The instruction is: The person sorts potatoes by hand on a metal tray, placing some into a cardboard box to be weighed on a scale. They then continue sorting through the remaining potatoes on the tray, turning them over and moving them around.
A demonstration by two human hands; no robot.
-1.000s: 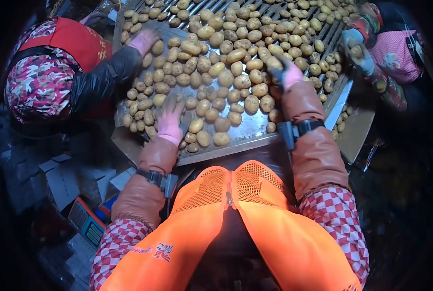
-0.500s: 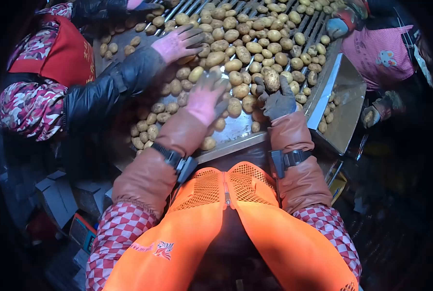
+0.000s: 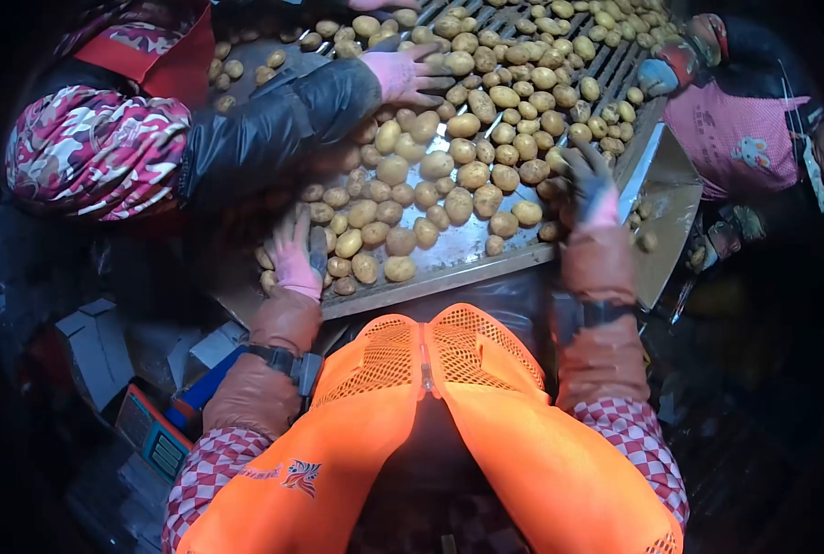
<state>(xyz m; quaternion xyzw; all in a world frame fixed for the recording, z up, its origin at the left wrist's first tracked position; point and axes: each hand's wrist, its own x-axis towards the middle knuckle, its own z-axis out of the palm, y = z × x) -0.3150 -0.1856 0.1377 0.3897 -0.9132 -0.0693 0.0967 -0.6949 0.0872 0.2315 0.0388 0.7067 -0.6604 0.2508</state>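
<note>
From where I'm standing, the two hands have just parted. The left hand point(image 3: 294, 254), which a moment ago was over the middle of the potatoes point(image 3: 460, 205), is now down at the near left corner of the metal tray point(image 3: 430, 285). Its gloved fingers point away from the body, loosely spread, with the thumb off to the side; nothing shows in its grip, though the palm is hidden. A few potatoes lie just beside it, and most of the spread runs from its thumb side across to the other hand.

The right hand point(image 3: 593, 185) has shifted outward too. It had a potato up between thumb and fingers; now it is blurred at the right side of the heap, fingers reaching forward, and I can't tell whether it pinches anything. Potatoes sit close by its fingertips and thumb, and an open carton point(image 3: 675, 198) stands to its right.

So the middle potatoes now lie uncovered between the two hands, which work at the edges instead. Ahead of the left hand, a co-worker's gloved hand point(image 3: 402, 76) has stretched farther in, fingers fanned over the heap, just short of the slatted grate point(image 3: 606, 66).
</note>
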